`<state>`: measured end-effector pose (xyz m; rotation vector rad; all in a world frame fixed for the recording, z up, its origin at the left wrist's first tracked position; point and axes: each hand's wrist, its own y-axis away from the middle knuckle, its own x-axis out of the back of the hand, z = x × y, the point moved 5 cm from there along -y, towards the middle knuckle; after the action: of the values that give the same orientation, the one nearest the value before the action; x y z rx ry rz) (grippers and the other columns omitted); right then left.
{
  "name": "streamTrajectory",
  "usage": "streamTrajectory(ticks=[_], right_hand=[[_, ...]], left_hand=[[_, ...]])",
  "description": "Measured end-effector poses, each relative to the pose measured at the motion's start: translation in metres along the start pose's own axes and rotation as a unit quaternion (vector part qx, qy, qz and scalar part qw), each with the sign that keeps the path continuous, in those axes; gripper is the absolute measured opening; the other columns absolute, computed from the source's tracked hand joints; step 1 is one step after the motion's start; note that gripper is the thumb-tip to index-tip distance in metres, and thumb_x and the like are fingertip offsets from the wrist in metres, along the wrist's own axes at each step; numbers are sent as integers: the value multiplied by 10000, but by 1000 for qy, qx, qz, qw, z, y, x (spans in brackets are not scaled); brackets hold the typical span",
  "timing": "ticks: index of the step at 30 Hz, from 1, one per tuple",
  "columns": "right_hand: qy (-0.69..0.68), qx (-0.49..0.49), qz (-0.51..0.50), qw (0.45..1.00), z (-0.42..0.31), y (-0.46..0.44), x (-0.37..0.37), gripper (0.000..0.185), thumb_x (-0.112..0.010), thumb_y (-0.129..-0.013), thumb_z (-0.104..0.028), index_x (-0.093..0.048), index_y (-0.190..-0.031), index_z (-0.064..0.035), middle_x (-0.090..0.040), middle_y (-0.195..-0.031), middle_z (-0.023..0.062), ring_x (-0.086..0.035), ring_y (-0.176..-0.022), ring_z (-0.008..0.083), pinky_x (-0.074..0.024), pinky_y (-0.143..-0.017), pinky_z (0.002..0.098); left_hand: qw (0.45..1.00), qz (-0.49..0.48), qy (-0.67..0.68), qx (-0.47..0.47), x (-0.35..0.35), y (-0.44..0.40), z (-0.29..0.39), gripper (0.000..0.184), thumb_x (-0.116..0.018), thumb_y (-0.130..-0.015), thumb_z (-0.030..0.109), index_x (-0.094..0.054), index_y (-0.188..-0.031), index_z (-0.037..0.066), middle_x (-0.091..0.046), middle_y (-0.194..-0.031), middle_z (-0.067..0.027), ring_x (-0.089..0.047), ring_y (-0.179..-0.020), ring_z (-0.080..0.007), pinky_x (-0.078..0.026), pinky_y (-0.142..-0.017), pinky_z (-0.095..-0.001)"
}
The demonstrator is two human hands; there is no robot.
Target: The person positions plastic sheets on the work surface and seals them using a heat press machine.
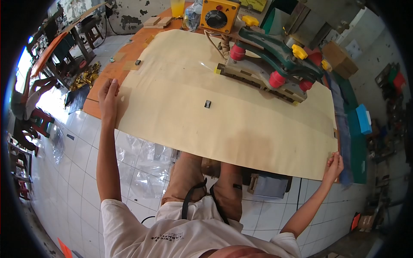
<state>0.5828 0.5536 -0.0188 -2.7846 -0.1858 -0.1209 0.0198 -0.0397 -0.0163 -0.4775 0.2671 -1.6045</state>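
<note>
Left hand [109, 92], fingers curled, grips the left edge of a large tan sheet [172, 107]; the right hand [334, 165] pinches its opposite side near the front corner. The sheet spans between both hands, lying across the desk [95, 102], its front edge above the person's legs [185, 172] and its far part beneath a machine [275, 56].

Orange table [107, 73], tan sheet [172, 94], wooden blocks [157, 22]
</note>
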Motion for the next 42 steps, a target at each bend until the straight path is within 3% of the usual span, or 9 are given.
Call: streamTrajectory(ticks=[18,27,29,30,32,37,39,40,42], right_hand=[[-12,-8,1,1000,-4,3,-3,271,-600,-953,-273,-624,-823,-36,-463,-612,-46,-391,-542,30,-302,-492,185],[-23,-2,-33,999,7,7,-6,285,-599,-952,-260,-627,-818,-9,-481,-627,-36,-414,-559,38,-331,-511,202],[159,49,-43,985,2,10,-15,275,-606,-935,-238,-636,-829,13,-544,-660,12,-480,-601,81,-388,-557,247],[159,49,-42,985,-3,10,-20,275,-606,-935,-238,-636,-829,13,-544,-660,12,-480,-601,81,-388,-557,247],[335,134,-119,925,-24,14,-44,253,-616,-908,-223,-647,-861,24,-594,-702,64,-538,-664,135,-434,-625,298],[377,116,-252,884,-34,-17,-103,292,-631,-885,-246,-646,-1019,13,-659,-862,126,-628,-818,208,-483,-751,323],[400,143,-254,869,-29,-40,-122,347,-623,-884,-253,-619,-1116,5,-655,-1041,176,-633,-978,279,-484,-851,358],[400,141,-250,870,-26,-47,-128,347,-623,-884,-253,-619,-1116,5,-655,-1041,176,-633,-978,279,-484,-851,358],[440,219,-223,842,-34,-56,-147,389,-605,-894,-252,-589,-1192,-4,-605,-1182,211,-577,-1117,337,-446,-942,387]], left_hand=[[1000,-20,5,-8,-5,0,4,300,-532,-947,250,-508,-741,33,-434,-685,21,-391,-665,-82,-316,-613,-240],[975,-84,-160,-127,-29,18,25,265,-584,-916,192,-527,-773,-23,-460,-663,-45,-424,-634,-120,-354,-565,-279],[957,-131,-193,-175,-44,19,34,248,-591,-902,186,-548,-776,-23,-490,-667,-73,-459,-633,-148,-378,-580,-294],[957,-132,-192,-175,-51,17,42,248,-591,-902,186,-548,-776,-23,-490,-667,-73,-459,-633,-148,-378,-580,-294],[934,-188,-231,-196,-75,9,58,230,-606,-889,190,-578,-809,-23,-537,-691,-97,-509,-645,-197,-413,-608,-329],[917,-231,-250,-209,-134,-41,47,220,-619,-876,212,-621,-913,-4,-640,-849,-138,-613,-819,-257,-472,-721,-365],[914,-238,-254,-207,-155,-49,29,234,-619,-876,222,-630,-960,5,-660,-922,-152,-631,-894,-273,-484,-765,-371],[920,-229,-244,-207,-163,-52,20,251,-614,-876,224,-626,-1012,14,-655,-993,-161,-625,-952,-292,-484,-806,-375],[924,-217,-231,-212,-176,-57,21,278,-609,-875,226,-621,-1065,23,-650,-1063,-171,-618,-1009,-310,-483,-847,-378]])
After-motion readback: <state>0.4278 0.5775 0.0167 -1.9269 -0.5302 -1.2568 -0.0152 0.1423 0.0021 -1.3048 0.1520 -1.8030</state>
